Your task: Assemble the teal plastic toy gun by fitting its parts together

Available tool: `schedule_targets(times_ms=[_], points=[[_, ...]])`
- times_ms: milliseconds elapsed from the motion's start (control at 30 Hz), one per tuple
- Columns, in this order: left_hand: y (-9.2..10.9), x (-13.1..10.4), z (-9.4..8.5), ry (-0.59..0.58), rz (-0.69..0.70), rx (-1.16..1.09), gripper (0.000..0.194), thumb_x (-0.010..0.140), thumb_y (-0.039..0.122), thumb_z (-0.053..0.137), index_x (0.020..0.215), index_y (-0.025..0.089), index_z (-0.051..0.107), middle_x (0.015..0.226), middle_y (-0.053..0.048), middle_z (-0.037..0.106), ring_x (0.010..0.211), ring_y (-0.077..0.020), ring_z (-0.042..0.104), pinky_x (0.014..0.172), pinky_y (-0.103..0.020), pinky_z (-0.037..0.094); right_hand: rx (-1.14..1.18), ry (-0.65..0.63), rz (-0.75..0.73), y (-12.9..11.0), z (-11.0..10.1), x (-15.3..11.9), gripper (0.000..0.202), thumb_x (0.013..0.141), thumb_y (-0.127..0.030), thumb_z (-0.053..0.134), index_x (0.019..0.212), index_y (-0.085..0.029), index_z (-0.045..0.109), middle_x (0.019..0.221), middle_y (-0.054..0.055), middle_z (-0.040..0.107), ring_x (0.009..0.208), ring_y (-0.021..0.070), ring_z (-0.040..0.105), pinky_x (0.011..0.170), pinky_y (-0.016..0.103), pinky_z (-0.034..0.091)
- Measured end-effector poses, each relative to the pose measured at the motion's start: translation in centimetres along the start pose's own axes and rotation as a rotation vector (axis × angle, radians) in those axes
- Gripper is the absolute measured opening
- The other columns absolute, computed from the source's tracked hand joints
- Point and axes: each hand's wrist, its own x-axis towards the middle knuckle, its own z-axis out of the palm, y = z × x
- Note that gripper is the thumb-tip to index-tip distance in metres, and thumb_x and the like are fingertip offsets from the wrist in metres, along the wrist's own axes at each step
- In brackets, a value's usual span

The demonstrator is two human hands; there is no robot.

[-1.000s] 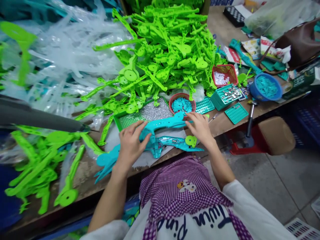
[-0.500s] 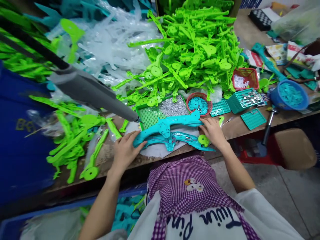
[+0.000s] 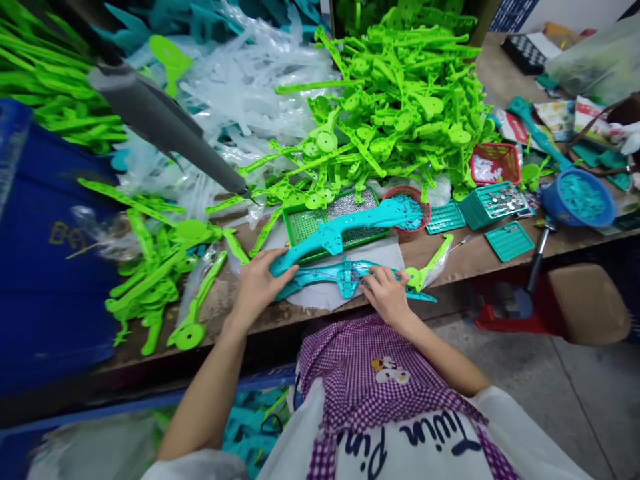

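My left hand point(image 3: 263, 280) is closed on the left end of a turquoise plastic shell half point(image 3: 357, 225), thumb toward me. That half is raised at an angle, overlapping the green tray behind it. Nearer me, on a white cloth point(image 3: 325, 300), lies a matching shell half point(image 3: 320, 275), its hollow side up with thin wires and small inner parts showing. The bent fingertips of my right hand point(image 3: 387, 290) press together on the right part of this lower half; what they pinch is hidden. Just right of that hand is a lime-green plastic arm piece point(image 3: 425, 270) with a round end.
Behind are a green tray point(image 3: 305, 227) of small silvery pieces, a red basket point(image 3: 425, 208) of turquoise pieces and a lime-green heap point(image 3: 390, 107). A grey powered screwdriver point(image 3: 175, 127) hangs at left. A hammer point(image 3: 539, 250) and blue bucket point(image 3: 555, 200) stand right.
My right hand has left the upper shell half's right end and moved left and nearer me, onto the lower half. The upper half has swung up and away, widening the gap.
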Motion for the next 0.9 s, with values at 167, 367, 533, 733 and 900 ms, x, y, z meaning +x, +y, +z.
schedule_targets(times_ms=[167,367,533,733,900], points=[[0.3,-0.5,0.0,-0.035,-0.007,0.099,0.046,0.085,0.049,0.056,0.121,0.021,0.063,0.120,-0.009,0.068,0.108,-0.0285,0.063,0.097,-0.041,0.045,-0.040,0.032,-0.177,1.1,-0.1,1.0,0.018,0.097,-0.020,0.051,0.085,-0.019,0.065,0.097,0.003,0.072,0.094,0.0177,0.057,0.083,0.038,0.018],[1.7,-1.6,-0.1,-0.040,-0.010,0.258,0.048,0.089,0.046,0.056,0.129,0.020,0.060,0.125,-0.014,0.065,0.117,-0.0344,0.056,0.102,-0.049,0.035,-0.036,-0.087,-0.226,1.6,-0.9,1.9,0.014,0.097,-0.028,0.054,0.093,-0.018,0.063,0.103,0.006,0.071,0.094,0.0190,0.056,0.087,0.038,0.018],[1.2,-2.0,0.2,-0.015,0.002,0.266,0.050,0.090,0.046,0.056,0.132,0.019,0.058,0.128,-0.016,0.062,0.120,-0.0355,0.054,0.102,-0.049,0.032,-0.074,-0.175,-0.261,2.0,-0.9,2.2,0.012,0.097,-0.024,0.055,0.092,-0.018,0.063,0.101,0.006,0.071,0.093,0.0199,0.056,0.088,0.039,0.019],[2.6,-4.4,1.5,0.203,0.070,0.149,0.040,0.092,0.045,0.056,0.123,0.021,0.064,0.125,-0.016,0.064,0.116,-0.0323,0.056,0.100,-0.047,0.034,0.026,-0.238,-0.313,3.0,-1.5,3.7,0.023,0.099,-0.019,0.048,0.115,-0.019,0.064,0.104,0.008,0.070,0.089,0.0192,0.058,0.086,0.036,0.027],[8.1,-5.9,5.7,0.174,0.075,-0.068,0.030,0.095,0.040,0.055,0.116,0.023,0.068,0.107,-0.008,0.071,0.099,-0.0240,0.062,0.087,-0.037,0.041,0.296,-0.361,-0.257,3.7,-0.8,6.6,0.020,0.098,-0.021,0.051,0.112,-0.015,0.064,0.100,0.009,0.069,0.094,0.0201,0.060,0.081,0.031,0.035]])
